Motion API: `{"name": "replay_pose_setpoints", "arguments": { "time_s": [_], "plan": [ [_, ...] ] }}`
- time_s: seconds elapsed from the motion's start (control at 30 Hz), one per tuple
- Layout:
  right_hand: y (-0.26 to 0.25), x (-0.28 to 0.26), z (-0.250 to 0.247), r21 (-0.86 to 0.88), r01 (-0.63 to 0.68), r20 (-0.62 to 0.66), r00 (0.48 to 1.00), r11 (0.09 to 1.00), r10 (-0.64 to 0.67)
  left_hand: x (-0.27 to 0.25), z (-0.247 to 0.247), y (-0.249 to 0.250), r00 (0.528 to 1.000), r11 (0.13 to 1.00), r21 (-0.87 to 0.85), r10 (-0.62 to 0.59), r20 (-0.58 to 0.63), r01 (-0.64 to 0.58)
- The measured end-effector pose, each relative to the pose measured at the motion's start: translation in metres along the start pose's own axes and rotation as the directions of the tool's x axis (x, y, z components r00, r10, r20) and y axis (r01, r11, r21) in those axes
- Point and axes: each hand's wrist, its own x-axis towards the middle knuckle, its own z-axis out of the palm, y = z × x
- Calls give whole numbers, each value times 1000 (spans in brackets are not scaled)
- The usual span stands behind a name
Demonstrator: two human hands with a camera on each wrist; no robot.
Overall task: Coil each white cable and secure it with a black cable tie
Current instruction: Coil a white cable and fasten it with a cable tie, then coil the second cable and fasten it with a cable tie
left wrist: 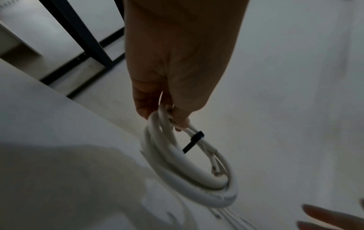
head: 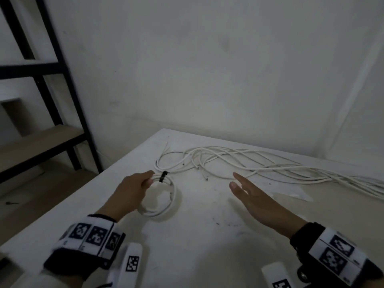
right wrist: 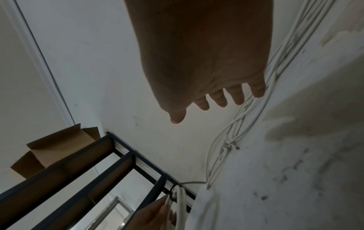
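L hand: pinching tied cable coil w/ black cable tie, near tabletop left edge.
R hand: fingers straight, empty.
Loose cables: far edge.

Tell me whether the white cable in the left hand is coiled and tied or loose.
Coiled and tied: the coiled cable forms a round loop with a black cable tie cinched around it, pinched by the left hand.

**One coil tied, loose cables beyond**

The coiled white cable forms a small ring bound by a black cable tie at its far side. Beyond the coil and to its right, the loose white cables sprawl tangled, trailing rightward.
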Motion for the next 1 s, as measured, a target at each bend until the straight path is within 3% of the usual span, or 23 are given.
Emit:
{"name": "replay_pose_setpoints", "arguments": {
  "time_s": [0.23,0.5,0.7,1.0],
  "plan": [
    [18,15,0,-157,-68,4,998,985,69,20,-28,-58,988,976,194,-123,93,103],
    [35,20,-13,-176,-114,-13,993,978,113,30,-37,-84,923,892,318,-370,109,321],
    [41,22,-16,-216,-133,9,990,967,138,31,-35,-82,914,891,322,-380,142,320],
    [50,35,-21,-234,-106,17,993,966,113,34,-29,-67,933,909,372,-285,222,189]
  ]
}}
